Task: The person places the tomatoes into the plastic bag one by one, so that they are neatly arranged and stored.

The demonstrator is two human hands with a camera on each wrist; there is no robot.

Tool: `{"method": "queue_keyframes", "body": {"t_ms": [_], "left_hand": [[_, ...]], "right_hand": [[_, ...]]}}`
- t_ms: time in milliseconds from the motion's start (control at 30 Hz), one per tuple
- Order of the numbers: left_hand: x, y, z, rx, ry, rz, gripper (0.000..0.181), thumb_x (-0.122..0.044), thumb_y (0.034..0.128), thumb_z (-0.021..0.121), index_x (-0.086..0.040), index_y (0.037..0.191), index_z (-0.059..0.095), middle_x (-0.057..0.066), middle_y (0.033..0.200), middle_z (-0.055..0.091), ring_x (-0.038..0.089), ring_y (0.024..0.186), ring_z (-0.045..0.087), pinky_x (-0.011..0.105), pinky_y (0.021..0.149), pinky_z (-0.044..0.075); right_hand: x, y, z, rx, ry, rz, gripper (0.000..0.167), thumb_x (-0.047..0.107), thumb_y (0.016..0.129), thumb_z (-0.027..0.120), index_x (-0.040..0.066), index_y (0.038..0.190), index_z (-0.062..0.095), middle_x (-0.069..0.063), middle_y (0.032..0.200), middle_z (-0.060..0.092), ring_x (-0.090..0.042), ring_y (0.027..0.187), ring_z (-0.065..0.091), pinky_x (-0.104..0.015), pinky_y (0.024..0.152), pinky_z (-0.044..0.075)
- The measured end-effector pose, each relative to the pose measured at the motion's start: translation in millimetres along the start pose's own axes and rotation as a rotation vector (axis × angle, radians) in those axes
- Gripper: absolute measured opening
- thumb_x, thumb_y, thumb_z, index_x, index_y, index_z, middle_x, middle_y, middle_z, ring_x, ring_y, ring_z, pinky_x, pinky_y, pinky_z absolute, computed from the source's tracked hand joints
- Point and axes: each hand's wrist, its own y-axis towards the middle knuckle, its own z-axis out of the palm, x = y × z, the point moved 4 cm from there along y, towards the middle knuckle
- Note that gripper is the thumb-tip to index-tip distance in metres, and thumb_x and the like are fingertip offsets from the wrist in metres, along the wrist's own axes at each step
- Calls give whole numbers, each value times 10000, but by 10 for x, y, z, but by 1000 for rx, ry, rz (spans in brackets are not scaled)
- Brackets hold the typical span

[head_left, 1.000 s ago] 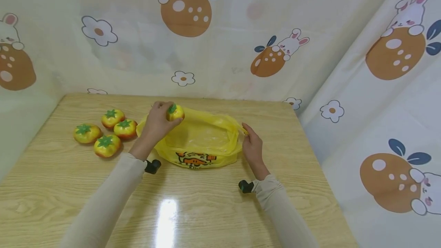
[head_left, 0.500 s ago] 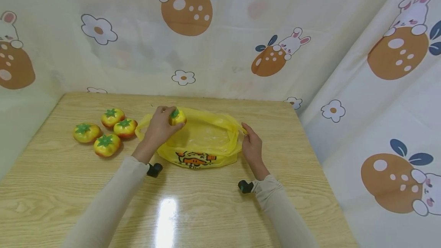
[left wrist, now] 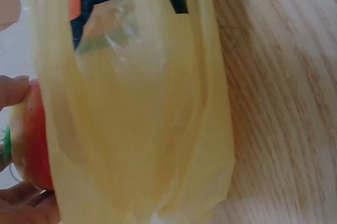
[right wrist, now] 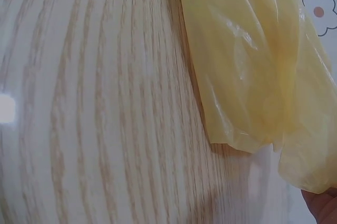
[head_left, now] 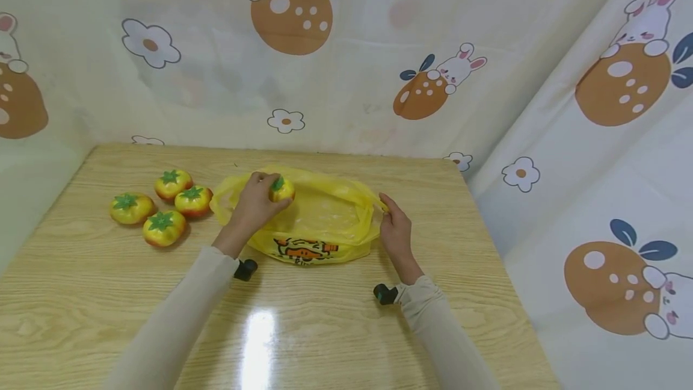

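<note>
A yellow plastic bag (head_left: 325,212) with a printed cartoon front lies spread on the table, its mouth facing up. My left hand (head_left: 253,202) grips a yellow-and-red persimmon (head_left: 283,189) with a green leafy top, above the left part of the bag's mouth. In the left wrist view, the persimmon (left wrist: 32,139) shows its red side, partly hidden behind the bag (left wrist: 137,103). On the right, my right hand (head_left: 397,229) pinches the bag's edge. The right wrist view catches only a bit of that hand (right wrist: 322,205) at the bag's (right wrist: 247,66) corner.
Several more persimmons (head_left: 164,227) sit in a cluster on the wooden table (head_left: 325,330), left of the bag. A patterned curtain (head_left: 346,77) hangs behind the table and along its right side.
My left hand has moved slightly down and to the right with the persimmon, lower over the bag's mouth. The right hand stays in place at the bag's edge.
</note>
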Motion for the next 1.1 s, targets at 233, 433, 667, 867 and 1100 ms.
{"method": "queue_keyframes", "body": {"t_ms": [233,433,667,867,1100], "left_hand": [[63,53,37,-14,-1,-33,647,-250,909,706,3,1441,438,276,1409,382,433,1190,511,526,986,475],[114,88,110,22,4,-40,655,-266,916,702,2,1447,429,278,1426,367,441,1224,487,534,1006,457],[189,120,177,8,5,-13,635,-258,918,699,11,1431,437,294,1422,361,440,1199,499,536,982,470],[212,153,227,14,-3,-12,630,-257,928,686,1,1438,421,282,1422,355,429,1190,500,532,972,475],[238,166,258,29,-15,-18,629,-230,933,681,23,1438,403,294,1421,337,436,1209,479,535,993,457]], "right_hand": [[-60,-11,28,4,3,1,424,-67,971,416,-4,1369,547,-197,1364,579,-345,1151,577,-489,1043,436],[-71,-32,22,2,16,7,417,-64,974,423,1,1363,557,-191,1366,580,-343,1227,557,-493,1061,425],[-57,-40,3,-10,0,-22,409,-82,962,436,-19,1344,567,-205,1348,589,-353,1266,539,-506,1056,429],[-59,-47,11,0,-4,9,412,-75,964,426,-15,1346,566,-193,1364,581,-341,1286,527,-489,1073,418],[-78,-64,4,4,-9,25,421,-74,961,422,-11,1353,562,-190,1368,579,-335,1297,519,-487,1079,413]]}}
